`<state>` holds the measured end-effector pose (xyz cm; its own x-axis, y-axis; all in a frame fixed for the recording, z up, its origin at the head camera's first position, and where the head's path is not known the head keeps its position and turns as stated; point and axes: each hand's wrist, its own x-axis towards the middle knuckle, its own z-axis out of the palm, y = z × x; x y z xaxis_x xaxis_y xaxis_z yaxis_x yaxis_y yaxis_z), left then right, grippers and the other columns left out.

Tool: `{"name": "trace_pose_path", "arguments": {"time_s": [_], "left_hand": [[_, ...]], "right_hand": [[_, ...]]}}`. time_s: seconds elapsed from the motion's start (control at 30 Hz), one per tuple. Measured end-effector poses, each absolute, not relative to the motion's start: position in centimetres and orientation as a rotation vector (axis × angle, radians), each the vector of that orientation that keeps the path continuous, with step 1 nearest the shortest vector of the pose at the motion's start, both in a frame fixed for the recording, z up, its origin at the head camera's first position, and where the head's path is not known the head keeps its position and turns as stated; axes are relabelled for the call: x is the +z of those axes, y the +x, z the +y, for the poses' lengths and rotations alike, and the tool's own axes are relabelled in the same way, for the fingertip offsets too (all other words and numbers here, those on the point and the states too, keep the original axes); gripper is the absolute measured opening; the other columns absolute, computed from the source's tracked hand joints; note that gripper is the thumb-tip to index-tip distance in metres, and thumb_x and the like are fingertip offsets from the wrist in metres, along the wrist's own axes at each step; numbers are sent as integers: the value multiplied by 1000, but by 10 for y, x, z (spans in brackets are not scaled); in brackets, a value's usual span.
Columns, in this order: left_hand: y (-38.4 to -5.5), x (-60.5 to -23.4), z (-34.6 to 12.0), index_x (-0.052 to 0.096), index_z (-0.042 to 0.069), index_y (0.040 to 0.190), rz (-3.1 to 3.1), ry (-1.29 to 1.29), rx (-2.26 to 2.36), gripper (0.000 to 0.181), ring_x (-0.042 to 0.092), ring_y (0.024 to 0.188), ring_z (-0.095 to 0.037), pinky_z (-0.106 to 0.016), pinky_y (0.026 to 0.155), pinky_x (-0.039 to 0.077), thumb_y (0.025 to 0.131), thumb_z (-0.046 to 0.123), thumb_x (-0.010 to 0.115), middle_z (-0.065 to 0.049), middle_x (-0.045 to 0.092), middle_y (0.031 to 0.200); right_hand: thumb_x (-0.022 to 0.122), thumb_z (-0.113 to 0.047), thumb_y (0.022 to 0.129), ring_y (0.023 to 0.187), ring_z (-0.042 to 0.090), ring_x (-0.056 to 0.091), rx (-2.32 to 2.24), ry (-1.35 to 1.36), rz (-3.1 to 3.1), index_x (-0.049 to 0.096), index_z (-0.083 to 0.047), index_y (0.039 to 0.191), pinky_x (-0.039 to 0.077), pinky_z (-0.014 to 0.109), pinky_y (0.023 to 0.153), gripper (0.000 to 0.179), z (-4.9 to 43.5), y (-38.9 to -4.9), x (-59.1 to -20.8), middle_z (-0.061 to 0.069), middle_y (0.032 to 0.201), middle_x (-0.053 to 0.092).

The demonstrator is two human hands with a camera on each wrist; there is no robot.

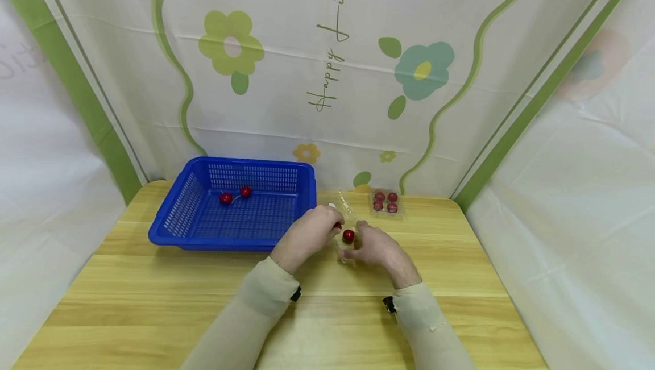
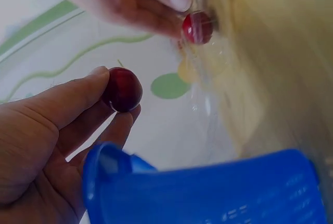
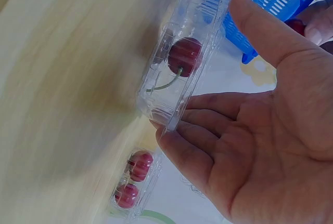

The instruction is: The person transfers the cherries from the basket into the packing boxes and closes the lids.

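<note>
My left hand (image 1: 309, 235) pinches a dark red cherry (image 2: 124, 90) between thumb and fingertips, beside the right edge of the blue basket. My right hand (image 1: 382, 252) grips a clear plastic box (image 3: 151, 110) by its sides, thumb at one end and fingers at the other. Inside that box lies one cherry (image 3: 185, 57) with a green stem. The box's clear lid (image 1: 344, 204) is folded back toward the curtain. Two more cherries (image 1: 226, 199) lie joined by a stem in the blue basket (image 1: 232, 245).
A second clear box (image 1: 401, 214) with several cherries stands behind the right hand, near the table's back edge. The wooden table (image 1: 153, 313) meets a white flowered curtain (image 1: 286, 103) at the back, with more white cloth at both sides.
</note>
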<state>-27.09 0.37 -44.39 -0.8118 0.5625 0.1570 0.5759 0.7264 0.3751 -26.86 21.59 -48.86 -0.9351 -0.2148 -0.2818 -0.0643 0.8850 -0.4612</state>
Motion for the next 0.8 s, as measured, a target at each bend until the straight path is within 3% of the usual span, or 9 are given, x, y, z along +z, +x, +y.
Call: {"name": "trace_pose_path", "arguments": {"time_s": [0.13, 0.27, 0.4, 0.6, 0.8], "left_hand": [[-275, -451, 12, 88, 8, 111, -2885, -972, -549, 8, 78, 98, -21, -37, 90, 71, 112, 9, 81, -5, 86, 105], [-281, -455, 21, 88, 8, 111, -2911, -970, -464, 8, 79, 99, -21, -36, 91, 71, 112, 11, 81, -4, 87, 105], [-295, -473, 31, 88, 11, 112, -2944, -931, -319, 10, 81, 93, -18, -35, 83, 72, 114, 13, 79, -5, 88, 106], [-318, -508, 48, 89, 12, 108, -2952, -863, -165, 12, 70, 74, -13, -34, 63, 68, 112, 7, 78, -8, 88, 101], [-326, -518, 54, 88, 12, 110, -2967, -841, -107, 9, 64, 69, -10, -30, 59, 65, 110, 8, 81, -8, 86, 100]], "right_hand": [[97, -44, 100, 79, 22, 60, -674, -216, 2725, 58, 2, 155, 47, 36, 68, 82, 215, -269, -489, 6, 90, 64], [98, -43, 99, 83, 23, 64, -665, -213, 2732, 60, 0, 151, 53, 38, 73, 78, 215, -269, -489, 8, 96, 70], [98, -42, 98, 84, 23, 67, -661, -207, 2731, 60, 0, 151, 56, 39, 74, 77, 215, -269, -488, 9, 99, 73], [98, -40, 99, 83, 22, 66, -673, -216, 2730, 62, 0, 148, 54, 37, 72, 72, 215, -268, -488, 8, 98, 73], [98, -39, 99, 86, 22, 68, -670, -223, 2733, 62, -1, 148, 61, 41, 78, 72, 215, -268, -489, 10, 104, 77]]}}
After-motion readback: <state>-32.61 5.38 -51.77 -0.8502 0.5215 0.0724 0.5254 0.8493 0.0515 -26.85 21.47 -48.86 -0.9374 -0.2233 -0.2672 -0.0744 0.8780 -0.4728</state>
